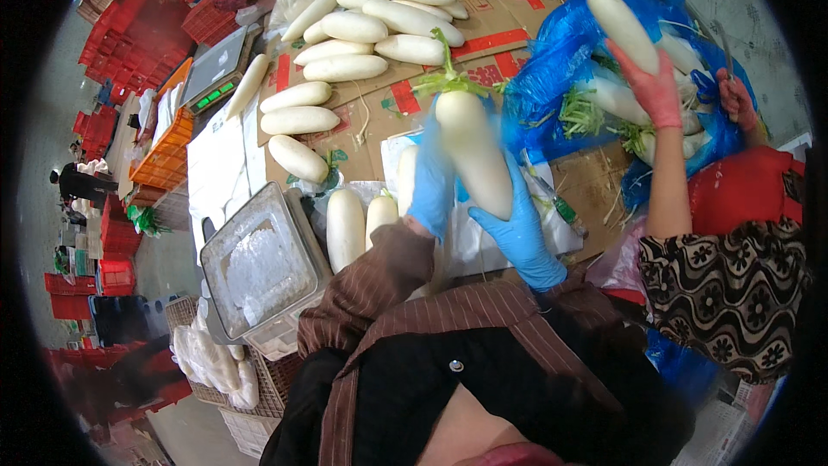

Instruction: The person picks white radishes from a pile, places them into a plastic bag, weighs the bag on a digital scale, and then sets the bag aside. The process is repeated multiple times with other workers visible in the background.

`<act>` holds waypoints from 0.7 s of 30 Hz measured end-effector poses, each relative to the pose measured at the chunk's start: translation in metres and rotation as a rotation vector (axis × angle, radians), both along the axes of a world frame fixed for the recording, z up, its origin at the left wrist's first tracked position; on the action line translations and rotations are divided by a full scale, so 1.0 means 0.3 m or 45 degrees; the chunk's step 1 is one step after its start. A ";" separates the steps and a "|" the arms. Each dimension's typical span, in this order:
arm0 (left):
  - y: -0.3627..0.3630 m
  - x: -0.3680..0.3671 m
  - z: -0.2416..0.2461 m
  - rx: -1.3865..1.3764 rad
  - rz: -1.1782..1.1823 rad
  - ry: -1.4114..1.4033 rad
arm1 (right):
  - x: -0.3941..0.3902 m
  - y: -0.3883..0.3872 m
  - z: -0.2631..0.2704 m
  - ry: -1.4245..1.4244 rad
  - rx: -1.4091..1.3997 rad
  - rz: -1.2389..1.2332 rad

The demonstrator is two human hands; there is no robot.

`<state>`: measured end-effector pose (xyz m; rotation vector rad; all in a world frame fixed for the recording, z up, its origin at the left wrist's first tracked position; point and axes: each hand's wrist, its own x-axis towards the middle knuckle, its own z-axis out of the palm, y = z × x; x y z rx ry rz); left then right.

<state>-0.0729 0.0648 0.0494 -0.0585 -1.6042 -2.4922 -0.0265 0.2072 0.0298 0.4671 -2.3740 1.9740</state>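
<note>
A large white daikon radish (475, 155) with a cut green leafy top is held up before me, the top pointing away. My left hand (432, 175), in a blue glove, is against its left side, its fingers partly blurred. My right hand (524, 226), gloved in blue too, cups the lower right end. Two daikons, one of them (345, 230) whole in view, stand left of my left hand, and part of another (406, 175) shows just behind it. A green-handled knife (566, 210) lies to the right of my right hand.
Several trimmed daikons (352, 27) lie on the cardboard-covered table (517, 19). A weighing scale (259, 265) stands at left, another scale (217, 65) beyond. At right, a co-worker's pink-gloved hand (647, 87) holds a daikon over a blue plastic bag (556, 45); the other holds a blade. Another person works at the far edge.
</note>
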 end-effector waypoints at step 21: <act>-0.175 0.122 -0.010 0.018 -0.381 -0.517 | -0.006 0.406 -0.265 -0.033 0.790 -0.295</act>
